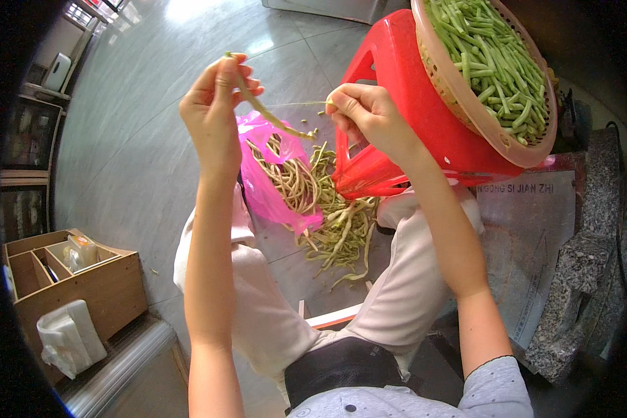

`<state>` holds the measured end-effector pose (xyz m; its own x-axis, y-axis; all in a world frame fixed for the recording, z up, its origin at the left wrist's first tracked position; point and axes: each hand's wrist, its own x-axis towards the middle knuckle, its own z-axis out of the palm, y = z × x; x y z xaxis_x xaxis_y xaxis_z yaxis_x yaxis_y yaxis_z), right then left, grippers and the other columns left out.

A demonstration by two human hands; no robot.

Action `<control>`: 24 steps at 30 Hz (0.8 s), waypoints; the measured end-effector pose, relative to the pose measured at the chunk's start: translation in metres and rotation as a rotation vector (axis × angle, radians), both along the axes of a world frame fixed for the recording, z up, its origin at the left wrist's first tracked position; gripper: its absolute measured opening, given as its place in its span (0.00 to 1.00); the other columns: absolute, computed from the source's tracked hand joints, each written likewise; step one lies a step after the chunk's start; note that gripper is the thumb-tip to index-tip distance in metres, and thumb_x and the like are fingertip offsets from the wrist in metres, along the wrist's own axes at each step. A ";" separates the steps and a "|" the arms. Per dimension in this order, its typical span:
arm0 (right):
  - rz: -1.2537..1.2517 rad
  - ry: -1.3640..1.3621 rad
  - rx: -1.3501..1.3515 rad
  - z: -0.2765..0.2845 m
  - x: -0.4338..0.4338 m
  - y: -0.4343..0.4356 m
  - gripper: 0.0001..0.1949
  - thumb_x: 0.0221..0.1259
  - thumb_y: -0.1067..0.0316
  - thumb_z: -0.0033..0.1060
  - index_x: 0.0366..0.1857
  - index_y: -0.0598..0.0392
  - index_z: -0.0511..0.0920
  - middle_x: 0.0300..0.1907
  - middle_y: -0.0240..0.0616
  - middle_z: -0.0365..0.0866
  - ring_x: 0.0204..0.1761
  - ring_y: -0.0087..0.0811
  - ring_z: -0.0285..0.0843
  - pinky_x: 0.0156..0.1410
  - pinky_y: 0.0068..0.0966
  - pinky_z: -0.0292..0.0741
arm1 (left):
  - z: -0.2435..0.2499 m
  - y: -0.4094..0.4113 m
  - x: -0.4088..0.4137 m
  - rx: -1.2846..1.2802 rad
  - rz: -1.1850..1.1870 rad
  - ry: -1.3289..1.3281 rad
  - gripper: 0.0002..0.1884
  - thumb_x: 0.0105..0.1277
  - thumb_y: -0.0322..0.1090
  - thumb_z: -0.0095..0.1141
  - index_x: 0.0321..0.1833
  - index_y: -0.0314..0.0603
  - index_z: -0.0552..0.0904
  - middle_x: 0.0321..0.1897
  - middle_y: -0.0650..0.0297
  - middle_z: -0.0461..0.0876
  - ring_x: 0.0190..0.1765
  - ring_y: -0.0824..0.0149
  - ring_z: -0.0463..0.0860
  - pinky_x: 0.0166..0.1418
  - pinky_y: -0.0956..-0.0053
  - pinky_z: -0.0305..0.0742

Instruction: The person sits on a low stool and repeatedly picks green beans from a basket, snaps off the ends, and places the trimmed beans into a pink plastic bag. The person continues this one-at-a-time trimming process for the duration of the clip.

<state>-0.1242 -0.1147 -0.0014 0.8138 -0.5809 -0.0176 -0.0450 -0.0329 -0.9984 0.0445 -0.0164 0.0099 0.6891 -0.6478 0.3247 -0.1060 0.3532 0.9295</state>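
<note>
My left hand [217, 99] grips a long bean pod [264, 111] near its upper end, and the pod hangs down to the right. From the pod a thin pale string [292, 104] stretches across to my right hand [363, 112], whose thumb and forefinger pinch its end. Below the hands a pink plastic bag [264, 196] lies open on the floor with whole long beans [292, 180] inside. Beside it is a heap of bean strings and peelings [345, 235]. A perforated plastic basket [439, 104] holds many cut green bean pieces [494, 62].
The basket rests on a red plastic stool [392, 99] at the right. A wooden compartment box [83, 277] and a pack of white tissues [70, 334] are at the lower left. Granite slabs [559, 292] stand at the right edge. My knees flank the peelings on the tiled floor [136, 136].
</note>
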 end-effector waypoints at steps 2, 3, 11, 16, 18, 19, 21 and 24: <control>-0.058 0.006 -0.003 -0.003 -0.001 -0.005 0.13 0.64 0.65 0.42 0.25 0.60 0.73 0.15 0.29 0.68 0.13 0.16 0.61 0.17 0.14 0.61 | 0.002 0.002 0.007 -0.054 0.045 0.055 0.15 0.65 0.39 0.47 0.42 0.32 0.77 0.26 0.65 0.75 0.26 0.77 0.74 0.30 0.81 0.73; -0.094 -0.002 0.012 -0.002 -0.001 -0.007 0.13 0.64 0.65 0.42 0.25 0.60 0.73 0.15 0.29 0.69 0.13 0.16 0.62 0.17 0.14 0.62 | 0.002 0.005 0.013 -0.060 0.019 0.078 0.15 0.65 0.39 0.47 0.42 0.32 0.77 0.26 0.66 0.75 0.25 0.78 0.72 0.27 0.82 0.69; -0.017 -0.018 0.131 0.003 -0.003 -0.005 0.15 0.65 0.59 0.40 0.28 0.59 0.72 0.18 0.33 0.73 0.16 0.19 0.67 0.20 0.14 0.67 | -0.002 -0.001 -0.021 0.329 -0.188 -0.263 0.08 0.59 0.34 0.56 0.37 0.37 0.81 0.20 0.74 0.72 0.22 0.84 0.64 0.23 0.88 0.55; 0.029 -0.035 0.116 -0.001 0.005 -0.001 0.16 0.65 0.60 0.38 0.28 0.61 0.71 0.16 0.36 0.74 0.13 0.22 0.69 0.18 0.17 0.67 | -0.012 -0.008 -0.032 0.295 -0.300 -0.300 0.07 0.58 0.31 0.57 0.32 0.33 0.80 0.20 0.74 0.71 0.23 0.84 0.64 0.23 0.87 0.57; 0.027 -0.028 0.130 0.001 0.005 0.001 0.16 0.66 0.60 0.37 0.27 0.61 0.70 0.16 0.37 0.74 0.13 0.23 0.70 0.18 0.17 0.67 | -0.013 -0.008 -0.031 0.302 -0.271 -0.405 0.06 0.58 0.30 0.57 0.30 0.33 0.80 0.20 0.72 0.72 0.21 0.83 0.64 0.22 0.86 0.57; 0.027 -0.023 0.143 0.001 0.005 0.002 0.15 0.66 0.61 0.37 0.27 0.61 0.70 0.15 0.37 0.74 0.12 0.23 0.70 0.18 0.18 0.67 | -0.012 -0.007 -0.031 0.306 -0.255 -0.458 0.06 0.57 0.30 0.57 0.30 0.33 0.80 0.20 0.72 0.72 0.21 0.83 0.64 0.22 0.86 0.57; 0.025 -0.012 0.169 0.000 0.005 0.002 0.15 0.66 0.62 0.35 0.27 0.62 0.70 0.15 0.37 0.73 0.12 0.24 0.70 0.17 0.18 0.67 | -0.006 -0.006 -0.037 0.325 -0.225 -0.527 0.05 0.57 0.29 0.57 0.29 0.33 0.80 0.19 0.69 0.72 0.19 0.82 0.64 0.21 0.85 0.57; 0.036 0.004 0.183 0.000 0.003 0.002 0.15 0.66 0.63 0.34 0.26 0.61 0.69 0.15 0.38 0.73 0.12 0.24 0.70 0.17 0.18 0.67 | -0.006 -0.005 -0.040 0.316 -0.195 -0.590 0.04 0.55 0.27 0.56 0.28 0.33 0.80 0.18 0.66 0.73 0.18 0.81 0.65 0.20 0.84 0.58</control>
<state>-0.1210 -0.1127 -0.0015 0.8335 -0.5385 -0.1236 -0.0513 0.1473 -0.9878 0.0041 -0.0218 0.0042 0.3166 -0.8672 0.3842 -0.5873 0.1389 0.7974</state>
